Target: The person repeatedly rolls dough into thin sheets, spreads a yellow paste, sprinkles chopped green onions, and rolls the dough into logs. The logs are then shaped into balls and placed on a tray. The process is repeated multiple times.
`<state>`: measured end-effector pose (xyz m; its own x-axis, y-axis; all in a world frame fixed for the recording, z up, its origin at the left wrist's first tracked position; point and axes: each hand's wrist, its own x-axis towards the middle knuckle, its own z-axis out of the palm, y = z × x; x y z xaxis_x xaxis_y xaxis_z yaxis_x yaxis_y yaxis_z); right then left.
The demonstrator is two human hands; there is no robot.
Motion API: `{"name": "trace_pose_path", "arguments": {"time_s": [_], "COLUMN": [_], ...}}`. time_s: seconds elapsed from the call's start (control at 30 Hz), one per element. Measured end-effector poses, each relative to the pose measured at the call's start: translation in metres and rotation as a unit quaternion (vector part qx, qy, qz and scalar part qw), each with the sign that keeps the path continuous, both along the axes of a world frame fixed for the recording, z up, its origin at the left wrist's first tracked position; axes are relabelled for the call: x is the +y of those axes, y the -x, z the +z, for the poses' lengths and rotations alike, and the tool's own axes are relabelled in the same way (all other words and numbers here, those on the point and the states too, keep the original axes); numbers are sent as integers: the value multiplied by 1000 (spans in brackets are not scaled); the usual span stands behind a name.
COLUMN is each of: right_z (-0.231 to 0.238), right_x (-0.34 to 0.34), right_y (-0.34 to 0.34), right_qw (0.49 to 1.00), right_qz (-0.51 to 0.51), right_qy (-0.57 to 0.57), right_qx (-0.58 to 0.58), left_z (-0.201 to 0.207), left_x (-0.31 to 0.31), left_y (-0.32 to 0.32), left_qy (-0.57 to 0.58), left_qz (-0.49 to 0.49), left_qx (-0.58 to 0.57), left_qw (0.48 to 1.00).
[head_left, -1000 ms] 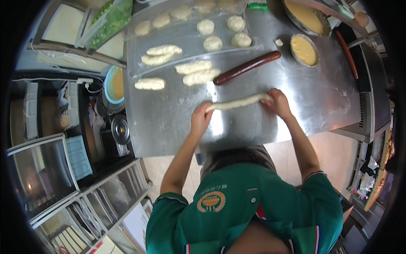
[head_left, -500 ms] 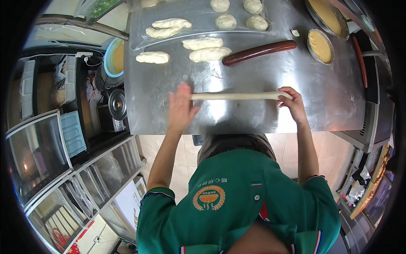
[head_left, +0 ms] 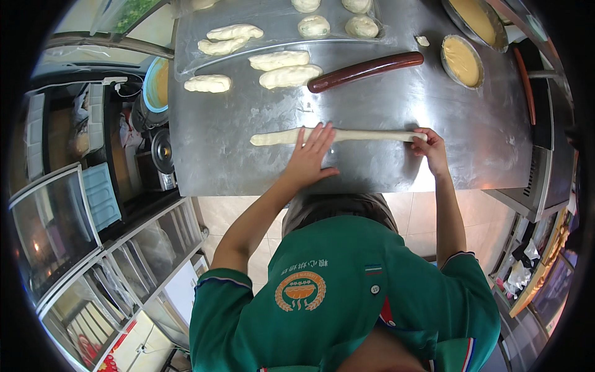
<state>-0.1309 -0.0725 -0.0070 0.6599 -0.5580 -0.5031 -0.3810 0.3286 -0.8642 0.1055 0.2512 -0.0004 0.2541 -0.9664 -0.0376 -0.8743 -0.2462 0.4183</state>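
Observation:
A long, thin strip of dough (head_left: 365,135) lies across the steel table, thicker toward its left end. My left hand (head_left: 313,155) rests on it left of its middle, fingers stretched out and slightly spread. At the strip's right end my right hand (head_left: 431,149) pinches the dough between thumb and fingers. Beyond the strip lies a dark brown rolling pin (head_left: 365,71), touched by neither hand. Beside the pin's left end sit oblong dough pieces (head_left: 290,76), and another short piece (head_left: 207,83) lies farther left.
Dough balls (head_left: 313,26) and more oblong pieces lie on a plastic sheet at the back. Bowls of yellow filling (head_left: 462,62) stand at the back right. The steel table (head_left: 235,167) ends just before my body. A blue-rimmed bowl (head_left: 149,87) stands off its left side.
My left hand has slid right along the dough from its left end, leaving that end uncovered. My right hand keeps hold of the right end. The whole view has shifted slightly.

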Motion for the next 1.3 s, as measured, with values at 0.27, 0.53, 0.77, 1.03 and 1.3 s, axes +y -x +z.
{"name": "trace_pose_path", "arguments": {"time_s": [0.27,0.53,0.77,1.03,1.3], "right_z": [-4,-4,-17,8,57], "right_x": [-5,-13,-28,-48,-39], "right_y": [12,18,30,35,-5], "right_qw": [998,999,974,914,861], "right_qz": [17,-26,-48,-38,20], "right_qy": [55,10,219,392,-454], "right_qx": [-33,-21,23,94,-227], "left_z": [1,-9,-11,-17,1], "left_x": [-82,-150,-202,-252,-126], "left_y": [40,80,112,153,63], "left_qy": [26,63,39,-8,113], "left_qz": [-54,-79,-78,-105,-91], "left_qx": [-16,-6,-12,-4,-48], "left_qw": [998,995,996,994,988]}}
